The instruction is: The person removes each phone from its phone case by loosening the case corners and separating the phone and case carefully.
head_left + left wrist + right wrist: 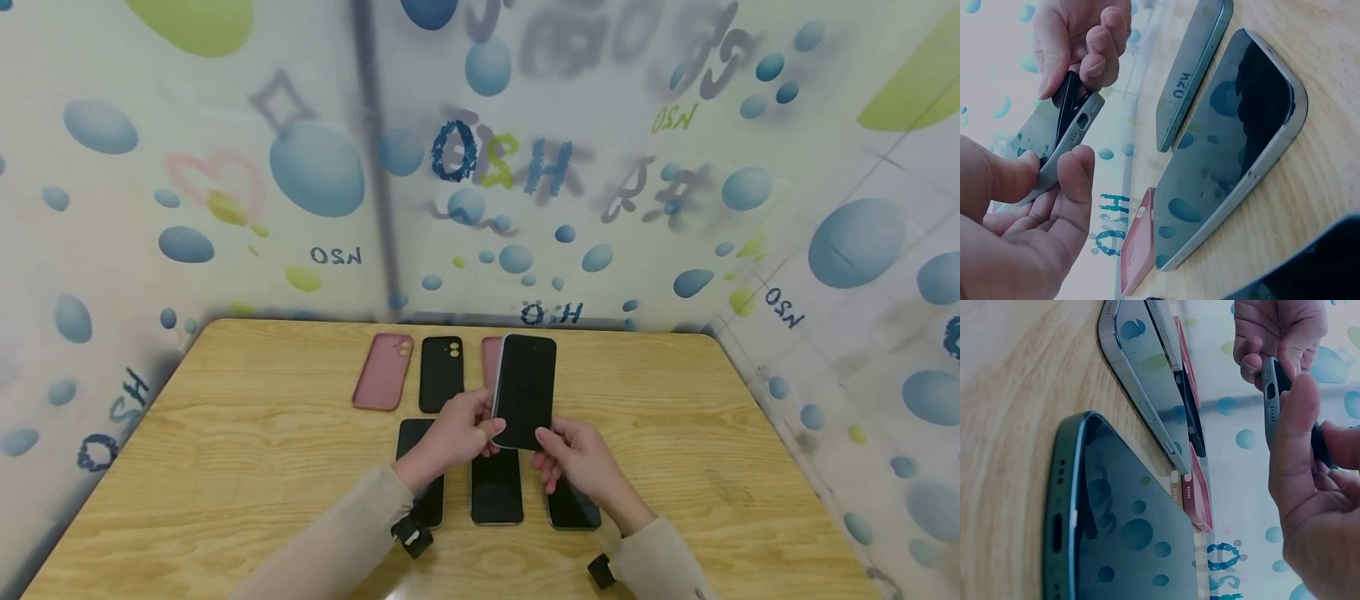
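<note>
Raised over the middle of the table is a dark-screened phone point(528, 387) in a light grey case point(1067, 147). One corner of the phone stands proud of the case's bottom edge, where the port cutout shows. My left hand point(457, 429) grips the left side, thumb over the front and fingers behind the case. On the lower right corner, my right hand point(585, 458) pinches the phone between thumb and fingers. Below the hands lie a left phone point(431, 500), a middle phone point(497, 492) and a right phone point(573, 508), screens up, partly covered by hands or the held phone.
Toward the back of the wooden table point(285, 433) lie a pink case point(382, 372) and a black case point(441, 375). Another pink case point(491, 358) is mostly hidden behind the held phone. A patterned wall covering point(487, 225) rises at the table's back edge.
</note>
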